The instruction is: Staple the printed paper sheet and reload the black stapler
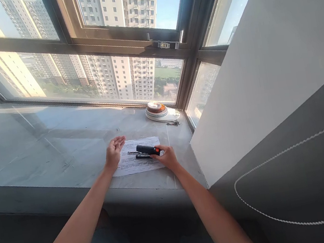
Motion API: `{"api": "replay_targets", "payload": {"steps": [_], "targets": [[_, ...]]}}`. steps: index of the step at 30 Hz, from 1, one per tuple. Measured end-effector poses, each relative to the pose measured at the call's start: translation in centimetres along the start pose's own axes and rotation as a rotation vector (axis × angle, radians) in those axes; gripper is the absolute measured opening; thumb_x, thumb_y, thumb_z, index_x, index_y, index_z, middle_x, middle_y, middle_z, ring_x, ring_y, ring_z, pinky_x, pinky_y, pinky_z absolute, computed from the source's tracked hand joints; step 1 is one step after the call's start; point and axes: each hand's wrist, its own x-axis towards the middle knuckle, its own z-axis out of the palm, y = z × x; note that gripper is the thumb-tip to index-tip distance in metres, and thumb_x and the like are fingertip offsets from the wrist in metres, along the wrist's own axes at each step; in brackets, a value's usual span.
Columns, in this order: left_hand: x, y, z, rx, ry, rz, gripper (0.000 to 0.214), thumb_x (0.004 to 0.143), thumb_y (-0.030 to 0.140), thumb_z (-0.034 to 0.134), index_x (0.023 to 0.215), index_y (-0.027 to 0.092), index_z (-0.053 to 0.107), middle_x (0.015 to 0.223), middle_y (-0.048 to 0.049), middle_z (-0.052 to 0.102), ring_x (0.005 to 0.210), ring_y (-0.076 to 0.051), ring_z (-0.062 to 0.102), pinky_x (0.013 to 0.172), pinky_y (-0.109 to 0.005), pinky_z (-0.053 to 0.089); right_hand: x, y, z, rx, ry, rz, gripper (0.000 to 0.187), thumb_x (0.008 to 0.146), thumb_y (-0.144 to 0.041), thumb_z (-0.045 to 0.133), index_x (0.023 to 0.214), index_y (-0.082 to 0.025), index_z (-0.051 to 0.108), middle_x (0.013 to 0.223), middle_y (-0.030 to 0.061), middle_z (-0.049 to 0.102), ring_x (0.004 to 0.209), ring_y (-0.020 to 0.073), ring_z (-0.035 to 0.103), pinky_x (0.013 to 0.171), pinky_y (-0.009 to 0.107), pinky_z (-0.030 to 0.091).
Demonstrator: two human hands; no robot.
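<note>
A black stapler (145,150) with an orange end lies on a printed sheet of paper (135,166) on the grey stone window sill (47,150). My right hand (167,157) holds the stapler at its orange end, fingers curled around it. My left hand (114,152) hovers at the paper's left edge, palm turned up, fingers apart, holding nothing.
A stack of white plates with orange trim (160,111) stands by the window corner, with a small dark object (173,123) beside it. A white wall panel (265,81) rises at the right. A white beaded cord (277,161) hangs across the dark wall.
</note>
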Motion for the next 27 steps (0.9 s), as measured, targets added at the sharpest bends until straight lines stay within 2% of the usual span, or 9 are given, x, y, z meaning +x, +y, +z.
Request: {"api": "replay_targets", "payload": {"steps": [3, 6, 9, 13, 17, 21, 27], "targets": [[-0.4, 1.2, 0.2, -0.022, -0.043, 0.025, 0.036, 0.094, 0.042, 0.071, 0.123, 0.021, 0.06, 0.143, -0.0161, 0.061, 0.136, -0.033, 0.058, 0.115, -0.058, 0.045, -0.1, -0.2, 0.0, -0.049, -0.023, -0.115, 0.04, 0.078, -0.051, 0.084, 0.106, -0.024, 0.077, 0.098, 0.0039, 0.079, 0.094, 0.0257, 0.072, 0.087, 0.037, 0.055], [-1.1, 2.6, 0.4, -0.137, -0.213, -0.042, 0.039, 0.092, 0.038, 0.075, 0.125, 0.024, 0.059, 0.136, -0.0137, 0.066, 0.134, -0.035, 0.059, 0.111, -0.059, 0.048, -0.6, -0.9, 0.0, -0.162, 0.144, -0.255, 0.031, 0.093, -0.049, 0.071, 0.109, -0.023, 0.073, 0.106, 0.0079, 0.076, 0.105, 0.0263, 0.066, 0.092, 0.039, 0.053], [-1.7, 3.6, 0.5, -0.227, -0.356, -0.09, 0.044, 0.09, 0.034, 0.079, 0.128, 0.026, 0.057, 0.132, -0.012, 0.069, 0.13, -0.035, 0.063, 0.113, -0.057, 0.047, -1.4, -1.8, -0.1, -0.282, 0.28, -0.383, 0.02, 0.102, -0.04, 0.061, 0.104, -0.022, 0.07, 0.106, 0.0091, 0.075, 0.103, 0.0251, 0.063, 0.091, 0.04, 0.05], [-2.1, 4.0, 0.5, -0.156, -0.524, -0.11, 0.037, 0.088, 0.027, 0.081, 0.12, 0.023, 0.062, 0.126, -0.0107, 0.072, 0.118, -0.034, 0.071, 0.115, -0.054, 0.046, -2.3, -2.6, 0.3, -0.435, 0.215, -0.673, 0.017, 0.102, -0.035, 0.063, 0.112, -0.023, 0.066, 0.122, 0.0103, 0.073, 0.109, 0.0238, 0.063, 0.097, 0.041, 0.048], [-2.3, 3.7, 0.4, -0.181, -0.535, -0.087, 0.038, 0.084, 0.023, 0.085, 0.116, 0.023, 0.063, 0.125, -0.0074, 0.073, 0.105, -0.028, 0.076, 0.119, -0.054, 0.042, -2.9, -3.0, 1.2, -0.578, 0.194, -0.937, 0.019, 0.098, -0.029, 0.07, 0.115, -0.024, 0.065, 0.127, 0.008, 0.073, 0.112, 0.0213, 0.063, 0.104, 0.04, 0.046], [-2.5, 3.3, 0.4, -0.167, -0.611, -0.098, 0.047, 0.077, 0.022, 0.09, 0.116, 0.023, 0.063, 0.12, -0.0071, 0.075, 0.087, -0.023, 0.079, 0.119, -0.054, 0.042, -3.2, -3.2, 1.9, -0.624, 0.188, -0.971, 0.016, 0.098, -0.03, 0.07, 0.113, -0.028, 0.066, 0.127, 0.0047, 0.073, 0.113, 0.0196, 0.064, 0.106, 0.04, 0.046], [-2.9, 3.6, 1.1, -0.054, -0.734, -0.156, 0.042, 0.075, 0.027, 0.092, 0.109, 0.02, 0.069, 0.117, -0.0107, 0.075, 0.077, -0.023, 0.079, 0.108, -0.051, 0.053, -3.2, -2.9, 2.1, -0.565, -0.016, -1.001, 0.022, 0.101, -0.032, 0.067, 0.122, -0.033, 0.067, 0.123, 0.0029, 0.074, 0.109, 0.0183, 0.066, 0.097, 0.036, 0.053]]}}
